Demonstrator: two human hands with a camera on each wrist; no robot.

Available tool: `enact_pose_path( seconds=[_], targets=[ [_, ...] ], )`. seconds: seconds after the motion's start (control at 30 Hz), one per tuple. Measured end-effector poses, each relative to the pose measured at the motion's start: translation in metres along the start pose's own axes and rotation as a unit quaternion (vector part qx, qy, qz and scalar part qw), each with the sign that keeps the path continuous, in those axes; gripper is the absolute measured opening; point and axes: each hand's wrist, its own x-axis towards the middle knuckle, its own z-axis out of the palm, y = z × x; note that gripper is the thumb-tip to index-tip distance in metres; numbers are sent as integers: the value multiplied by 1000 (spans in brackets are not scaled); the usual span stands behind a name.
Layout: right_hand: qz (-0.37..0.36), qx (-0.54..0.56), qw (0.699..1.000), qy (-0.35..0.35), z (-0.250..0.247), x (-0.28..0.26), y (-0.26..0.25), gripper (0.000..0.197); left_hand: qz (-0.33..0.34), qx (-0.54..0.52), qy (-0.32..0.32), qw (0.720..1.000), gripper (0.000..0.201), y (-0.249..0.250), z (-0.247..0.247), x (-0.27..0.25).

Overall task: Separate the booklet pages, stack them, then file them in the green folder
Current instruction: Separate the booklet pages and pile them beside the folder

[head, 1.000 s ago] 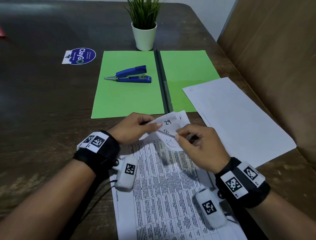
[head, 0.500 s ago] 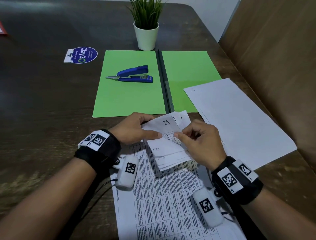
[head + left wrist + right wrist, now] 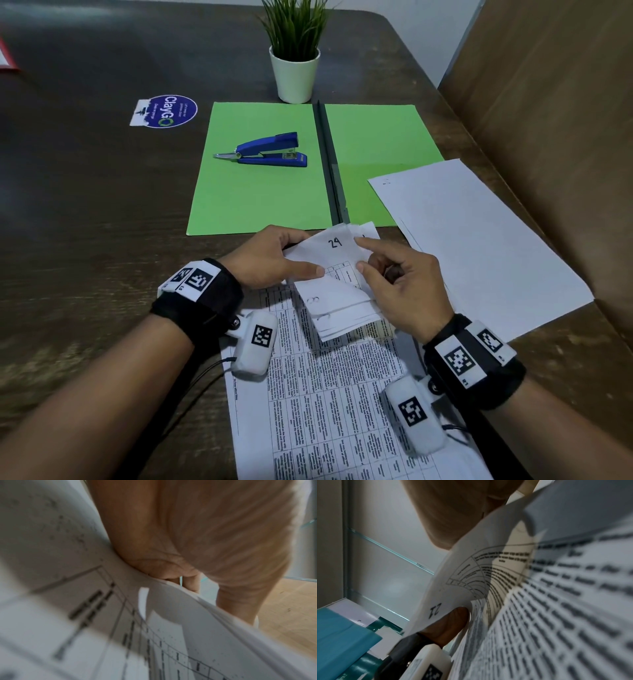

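Bare tabletop (image 3: 85, 212) lay open to the left of the green folder (image 3: 376, 137). A blue stapler (image 3: 270, 150) sat on its left leaf, a potted plant (image 3: 295, 73) stood at its far edge, and a white sheet (image 3: 479, 246) overlapped its right leaf, apparently close beside a brown wall (image 3: 555, 144).

The white booklet pages' (image 3: 337, 301) print is blurred in both wrist views. The left hand's (image 3: 270, 258) fingertips are hidden beneath them. The printed sheet (image 3: 342, 411) is cut off below.
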Motion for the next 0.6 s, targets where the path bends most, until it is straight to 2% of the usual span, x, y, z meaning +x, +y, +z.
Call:
enact_pose_path(
  seconds=[0.07,0.2,0.33,0.5,0.6],
  targets=[
    [-21,-19,1000,1,-1,0,-2,33,3,0,0,1000,33,-1,0,1],
    [-72,-90,993,-12,-1,2,-4,5,11,-1,0,1000,33,-3,0,1],
    [-90,-111,990,-10,-1,3,-3,18,15,-3,3,1000,31,-5,-1,2],
    [-110,-113,987,-22,0,3,-4,10,18,7,4,1000,29,-4,0,2],
    [-100,-97,990,-14,1,2,-3,16,17,4,3,1000,32,-4,0,1]
  ],
)
